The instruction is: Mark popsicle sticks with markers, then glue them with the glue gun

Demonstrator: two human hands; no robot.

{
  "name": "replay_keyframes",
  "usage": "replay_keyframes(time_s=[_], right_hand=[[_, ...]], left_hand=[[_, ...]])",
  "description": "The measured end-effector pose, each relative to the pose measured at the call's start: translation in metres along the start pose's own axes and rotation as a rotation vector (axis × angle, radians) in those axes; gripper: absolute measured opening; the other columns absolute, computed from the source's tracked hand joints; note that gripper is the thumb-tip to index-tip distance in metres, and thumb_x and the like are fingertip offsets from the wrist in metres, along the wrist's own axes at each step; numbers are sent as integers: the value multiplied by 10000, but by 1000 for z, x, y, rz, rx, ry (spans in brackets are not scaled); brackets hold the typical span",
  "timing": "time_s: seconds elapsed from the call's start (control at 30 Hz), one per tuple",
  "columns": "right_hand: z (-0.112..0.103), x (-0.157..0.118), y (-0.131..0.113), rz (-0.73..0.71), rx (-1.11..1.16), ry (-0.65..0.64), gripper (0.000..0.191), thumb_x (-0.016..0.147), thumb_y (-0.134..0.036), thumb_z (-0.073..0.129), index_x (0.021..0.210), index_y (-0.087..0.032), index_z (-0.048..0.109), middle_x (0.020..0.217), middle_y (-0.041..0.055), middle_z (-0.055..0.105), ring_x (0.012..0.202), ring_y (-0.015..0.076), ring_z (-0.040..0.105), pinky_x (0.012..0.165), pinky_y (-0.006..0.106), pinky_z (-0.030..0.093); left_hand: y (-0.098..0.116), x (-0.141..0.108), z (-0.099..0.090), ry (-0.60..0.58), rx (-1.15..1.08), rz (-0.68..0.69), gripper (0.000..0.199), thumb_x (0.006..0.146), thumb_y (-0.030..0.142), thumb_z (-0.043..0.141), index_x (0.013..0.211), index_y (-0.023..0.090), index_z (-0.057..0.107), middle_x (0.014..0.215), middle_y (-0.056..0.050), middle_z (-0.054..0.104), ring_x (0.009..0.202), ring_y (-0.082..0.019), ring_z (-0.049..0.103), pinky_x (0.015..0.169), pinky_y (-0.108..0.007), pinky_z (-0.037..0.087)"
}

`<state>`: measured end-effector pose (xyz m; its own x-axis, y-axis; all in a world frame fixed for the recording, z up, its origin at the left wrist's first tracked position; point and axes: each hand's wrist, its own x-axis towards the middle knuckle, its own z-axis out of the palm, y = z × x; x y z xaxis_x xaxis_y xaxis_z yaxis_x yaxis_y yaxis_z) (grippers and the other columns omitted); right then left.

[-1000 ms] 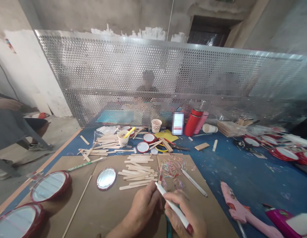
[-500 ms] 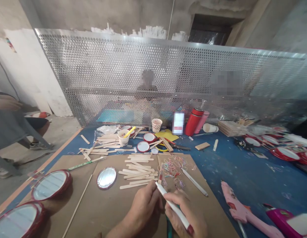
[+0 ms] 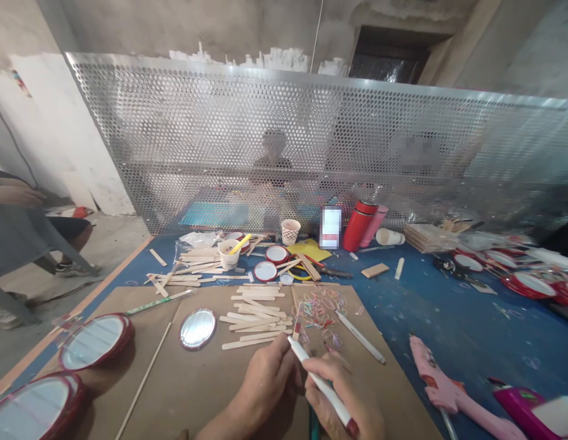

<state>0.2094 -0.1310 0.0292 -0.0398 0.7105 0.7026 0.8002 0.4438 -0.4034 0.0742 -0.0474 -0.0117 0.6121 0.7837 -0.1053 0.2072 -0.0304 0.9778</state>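
My right hand (image 3: 341, 394) is closed around a white marker with a dark red end (image 3: 327, 391). Its tip points up and left, against or very close to a wooden craft stick (image 3: 297, 321) that bears a red patch. The lower end of that stick goes behind the thumb of my left hand (image 3: 270, 382), whose fingers are closed on it. Just beyond my hands lie a pile of plain craft sticks (image 3: 256, 315) and a scatter of coloured rubber bands (image 3: 318, 305). Another white marker (image 3: 361, 337) rests right of the bands.
Brown cardboard (image 3: 169, 379) covers the blue table. Red-rimmed round mirrors (image 3: 96, 342) lie left, with a small one (image 3: 197, 329) nearer. On the right are a pink glue gun (image 3: 442, 379) and a magenta object (image 3: 517, 403). Paper cups, a phone (image 3: 330, 227) and a red bottle (image 3: 358, 226) stand behind.
Both hands, the marker and the craft stick look almost unmoved. At the far right edge, a dark shape has come into view behind the table.
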Motion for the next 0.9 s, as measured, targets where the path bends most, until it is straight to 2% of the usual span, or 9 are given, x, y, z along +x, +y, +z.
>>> replay_keyframes(time_s=[0.37, 0.57, 0.77, 0.9], right_hand=[[2, -2, -2, 13, -39, 10, 282, 1056, -417, 394, 1049, -239, 612, 745, 14, 678, 674, 174, 678, 684, 265, 543], [4, -2, -2, 18, -12, 44, 286, 1048, -430, 417, 1043, -236, 627, 741, 8, 696, 662, 166, 685, 707, 261, 554], [4, -2, -2, 19, 1, 44, 297, 1047, -437, 420, 1040, -236, 639, 732, 12, 707, 641, 158, 683, 692, 257, 557], [2, -2, -3, 18, -22, 35, 311, 1050, -440, 404, 1043, -235, 638, 764, 32, 721, 694, 176, 701, 704, 270, 555]], left_hand=[[-1, 0, -1, -11, 20, 6, 199, 912, 383, 373, 833, 228, 469, 634, -3, 624, 598, -147, 559, 613, -230, 428], [-4, 1, -1, 2, 45, 19, 199, 917, 381, 383, 840, 221, 474, 677, -11, 644, 653, -153, 580, 680, -240, 441], [-3, 0, -1, 24, 62, 11, 198, 912, 373, 388, 838, 217, 484, 686, -12, 638, 669, -157, 569, 670, -243, 430], [-3, 0, -1, 8, 36, 8, 192, 913, 369, 384, 840, 222, 484, 654, -6, 625, 640, -152, 556, 637, -234, 421]])
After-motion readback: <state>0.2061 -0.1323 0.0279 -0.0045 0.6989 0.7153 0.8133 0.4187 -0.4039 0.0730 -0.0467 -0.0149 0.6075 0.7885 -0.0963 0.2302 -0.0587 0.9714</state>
